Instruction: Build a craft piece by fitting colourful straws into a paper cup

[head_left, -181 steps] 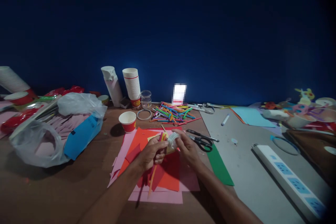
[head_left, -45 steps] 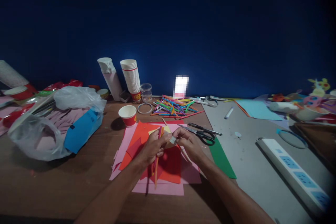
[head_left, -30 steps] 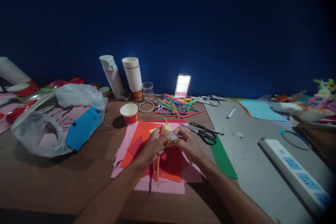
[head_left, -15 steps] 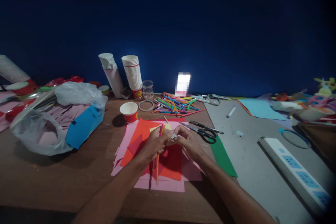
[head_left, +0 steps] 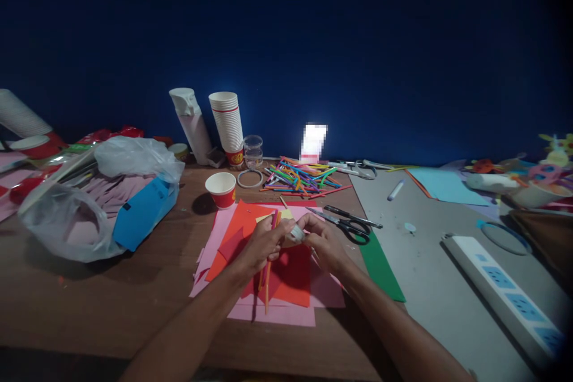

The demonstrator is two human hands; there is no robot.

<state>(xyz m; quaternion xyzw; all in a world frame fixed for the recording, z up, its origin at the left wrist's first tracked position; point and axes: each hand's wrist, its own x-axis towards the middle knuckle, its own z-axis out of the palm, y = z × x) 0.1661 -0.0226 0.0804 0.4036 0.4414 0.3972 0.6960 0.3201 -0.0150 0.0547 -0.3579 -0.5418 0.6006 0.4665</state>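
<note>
My left hand (head_left: 262,245) is closed round a few thin coloured sticks (head_left: 268,277) that hang down below its fingers over the red and pink paper sheets (head_left: 290,286). My right hand (head_left: 323,242) is pinched on a small pale roll of tape (head_left: 295,234) held right against the tops of the sticks. Both hands meet above the paper stack, close to the table.
Black scissors (head_left: 351,227) lie just right of my hands, a green sheet (head_left: 380,268) beside them. A red paper cup (head_left: 221,188), a tape ring (head_left: 249,178), a pile of coloured sticks (head_left: 299,179) and stacked cups (head_left: 227,125) stand behind. A plastic bag (head_left: 89,209) lies left, a power strip (head_left: 501,298) right.
Over the last second my hands have stayed together above the paper, shifting only slightly. Six seconds ago the right hand held the tape roll a little higher.
</note>
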